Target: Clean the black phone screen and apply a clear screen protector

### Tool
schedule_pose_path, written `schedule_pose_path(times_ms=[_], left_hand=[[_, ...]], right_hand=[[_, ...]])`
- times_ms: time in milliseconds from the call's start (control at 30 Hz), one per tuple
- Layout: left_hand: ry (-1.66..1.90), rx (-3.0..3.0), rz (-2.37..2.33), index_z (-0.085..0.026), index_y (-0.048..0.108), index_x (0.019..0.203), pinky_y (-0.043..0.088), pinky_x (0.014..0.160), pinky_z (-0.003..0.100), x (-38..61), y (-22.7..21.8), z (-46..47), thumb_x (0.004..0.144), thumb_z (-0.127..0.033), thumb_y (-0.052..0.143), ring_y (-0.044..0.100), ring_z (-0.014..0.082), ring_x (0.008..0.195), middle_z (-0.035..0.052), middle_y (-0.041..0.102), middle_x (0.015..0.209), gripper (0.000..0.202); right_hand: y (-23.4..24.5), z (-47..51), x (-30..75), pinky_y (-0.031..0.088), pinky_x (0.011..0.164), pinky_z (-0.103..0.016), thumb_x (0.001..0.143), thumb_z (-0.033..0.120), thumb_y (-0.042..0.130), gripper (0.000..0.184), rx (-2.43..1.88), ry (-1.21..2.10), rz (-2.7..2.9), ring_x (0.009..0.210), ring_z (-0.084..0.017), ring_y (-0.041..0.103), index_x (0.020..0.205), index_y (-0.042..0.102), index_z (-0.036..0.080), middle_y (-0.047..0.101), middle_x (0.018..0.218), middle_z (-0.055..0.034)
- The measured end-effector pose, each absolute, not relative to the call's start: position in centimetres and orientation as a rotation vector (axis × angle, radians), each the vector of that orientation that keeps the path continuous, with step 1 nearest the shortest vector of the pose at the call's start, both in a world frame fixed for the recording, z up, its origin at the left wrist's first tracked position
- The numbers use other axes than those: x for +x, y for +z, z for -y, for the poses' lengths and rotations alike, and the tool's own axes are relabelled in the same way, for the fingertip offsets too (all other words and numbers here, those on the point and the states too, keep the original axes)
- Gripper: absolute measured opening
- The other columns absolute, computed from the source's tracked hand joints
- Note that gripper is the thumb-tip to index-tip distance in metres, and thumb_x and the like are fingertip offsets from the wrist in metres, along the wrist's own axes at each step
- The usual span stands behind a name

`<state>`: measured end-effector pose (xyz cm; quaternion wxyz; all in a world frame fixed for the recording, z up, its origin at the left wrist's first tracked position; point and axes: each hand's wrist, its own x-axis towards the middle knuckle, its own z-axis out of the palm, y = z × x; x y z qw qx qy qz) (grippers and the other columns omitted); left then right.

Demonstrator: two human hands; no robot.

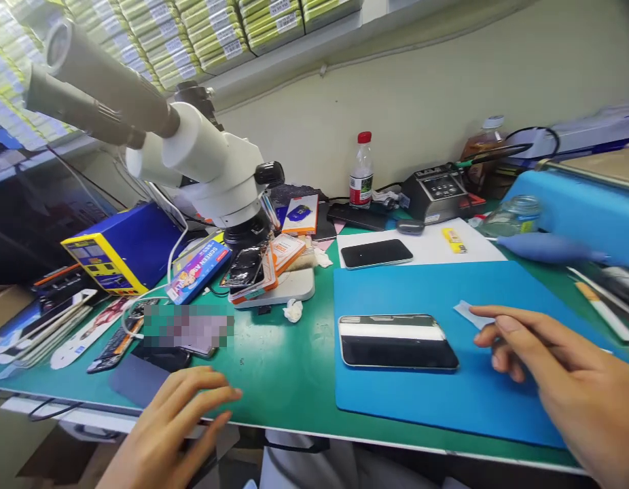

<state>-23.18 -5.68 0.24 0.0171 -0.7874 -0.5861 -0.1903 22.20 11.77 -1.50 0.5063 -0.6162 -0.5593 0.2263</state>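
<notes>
Probably the mat (396, 288) cushions the phone (396, 352); lower left, left hand (174, 414) loose, empty; right hand (559, 363) half-curled at film (462, 309), grip unclear.

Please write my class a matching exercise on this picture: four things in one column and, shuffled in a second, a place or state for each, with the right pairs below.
Column one
1. Right hand
2. Left hand
3. Phone nearest the right hand
4. Microscope

Column two
A. Lying flat on the blue mat
B. White-bodied, with two eyepieces
C. At a small translucent strip
D. Left of the mat, holding nothing

Right pairs: 1-C, 2-D, 3-A, 4-B
</notes>
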Motion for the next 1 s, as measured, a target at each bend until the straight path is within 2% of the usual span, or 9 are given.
schedule_pose_path(times_ms=[133,267,333,433,533,633,733,800,1000], left_hand=[[-0.689,-2.541,1.663,-0.042,0.056,0.154,0.058,0.11,0.035,-14.6,0.5,0.8,0.11,-0.025,0.062,0.074,0.025,0.125,0.0027,0.076,0.136,0.047],[-0.704,-2.658,1.776,-0.038,0.033,0.172,0.053,0.122,0.051,-9.8,0.1,-3.9,0.105,-0.05,0.071,0.054,0.0361,0.154,0.0094,0.05,0.172,0.078],[-0.702,-2.703,1.769,-0.038,0.027,0.175,0.05,0.124,0.056,-8.7,-0.4,-5.6,0.1,-0.057,0.077,0.049,0.0389,0.158,0.0108,0.046,0.175,0.092],[-0.713,-2.735,1.77,-0.039,0.036,0.171,0.054,0.12,0.051,-8.1,-1.3,-7.1,0.102,-0.054,0.075,0.06,0.0344,0.148,0.0081,0.06,0.163,0.081],[-0.763,-2.739,1.784,-0.042,0.041,0.166,0.059,0.114,0.044,-8.0,-1.9,-7.5,0.105,-0.046,0.074,0.067,0.0301,0.139,0.0045,0.066,0.154,0.07],[-0.843,-2.72,1.787,-0.043,0.039,0.165,0.061,0.11,0.043,-8.0,-2.4,-7.3,0.102,-0.042,0.077,0.068,0.0303,0.136,0.0045,0.066,0.152,0.074],[-0.896,-2.688,1.781,-0.043,0.038,0.165,0.061,0.111,0.045,-8.0,-2.9,-6.9,0.101,-0.042,0.079,0.067,0.0318,0.137,0.0055,0.066,0.151,0.076],[-0.907,-2.662,1.785,-0.044,0.04,0.165,0.06,0.113,0.046,-8.0,-3.2,-6.6,0.101,-0.042,0.078,0.065,0.0319,0.138,0.0049,0.064,0.152,0.075],[-0.901,-2.67,1.926,-0.048,0.04,0.166,0.061,0.114,0.047,-7.8,-3.5,-6.4,0.099,-0.047,0.081,0.065,0.0332,0.14,0.0031,0.063,0.155,0.079]], right_hand=[[-0.6,-11.1,22.0,0.044,0.048,-0.03,0.092,0.076,0.065,0.059,-1.45,0.715,1.371,0.054,-0.015,0.055,0.11,0.084,0.024,0.07,0.074,-0.0061],[-0.8,-10.5,22.3,0.037,0.047,-0.027,0.101,0.067,0.059,0.051,-1.456,0.727,1.371,0.051,-0.013,0.046,0.117,0.081,0.023,0.053,0.056,0.0025],[-0.9,-10.3,22.4,0.038,0.049,-0.026,0.104,0.066,0.057,0.051,-1.445,0.722,1.372,0.051,-0.013,0.046,0.118,0.08,0.022,0.048,0.054,0.0044],[-1.1,-10.1,22.5,0.039,0.049,-0.026,0.107,0.064,0.053,0.05,-1.438,0.686,1.368,0.051,-0.014,0.046,0.123,0.077,0.023,0.047,0.055,0.0053],[-1.3,-10.1,22.6,0.045,0.051,-0.027,0.109,0.061,0.051,0.048,-1.461,0.56,1.358,0.054,-0.015,0.053,0.132,0.072,0.025,0.059,0.065,0.0032],[-1.7,-10.4,22.7,0.056,0.067,-0.034,0.106,0.058,0.058,0.043,-1.503,0.339,1.396,0.079,-0.021,0.07,0.133,0.072,0.029,0.076,0.096,-0.0044],[-2.1,-10.7,23.1,0.056,0.088,-0.046,0.101,0.058,0.062,0.038,-1.505,0.15,1.541,0.109,-0.032,0.071,0.125,0.079,0.033,0.077,0.122,-0.007],[-2.2,-10.7,23.4,0.055,0.093,-0.049,0.102,0.056,0.062,0.033,-1.478,0.093,1.653,0.111,-0.033,0.071,0.119,0.082,0.036,0.079,0.12,-0.0045],[-1.4,-11.0,23.0,0.062,0.081,-0.036,0.113,0.039,0.052,0.027,-1.32,0.019,1.924,0.098,-0.023,0.078,0.124,0.076,0.033,0.081,0.115,-0.0016]])
